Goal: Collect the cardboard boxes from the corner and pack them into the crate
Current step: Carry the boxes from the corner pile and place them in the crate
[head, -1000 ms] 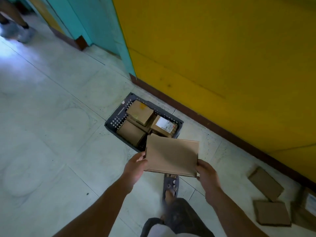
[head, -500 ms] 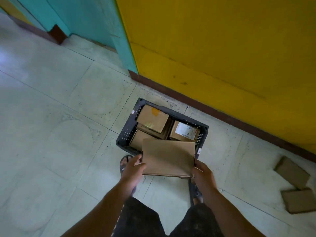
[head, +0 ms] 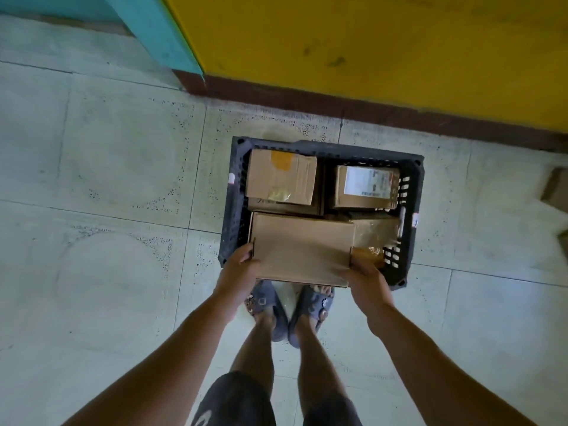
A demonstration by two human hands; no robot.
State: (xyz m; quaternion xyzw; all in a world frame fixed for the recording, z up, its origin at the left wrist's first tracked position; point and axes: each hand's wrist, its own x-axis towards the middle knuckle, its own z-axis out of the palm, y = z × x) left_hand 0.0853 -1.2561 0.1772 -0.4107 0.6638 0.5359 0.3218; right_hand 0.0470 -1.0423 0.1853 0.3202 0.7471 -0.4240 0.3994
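While our left hand [head: 239,269] and right hand [head: 367,279] grip 2 side edges of the flat box [head: 302,250], it overhangs the crate [head: 237,195] rim.

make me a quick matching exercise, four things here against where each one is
Things
1. flat plain box
2. box with white label
3. box with orange patch
4. crate

Places
a. far left corner inside the crate
b. on the floor tiles beside the yellow wall
c. gripped by the left hand and right hand
d. far right corner inside the crate

Pairs: 1-c, 2-d, 3-a, 4-b
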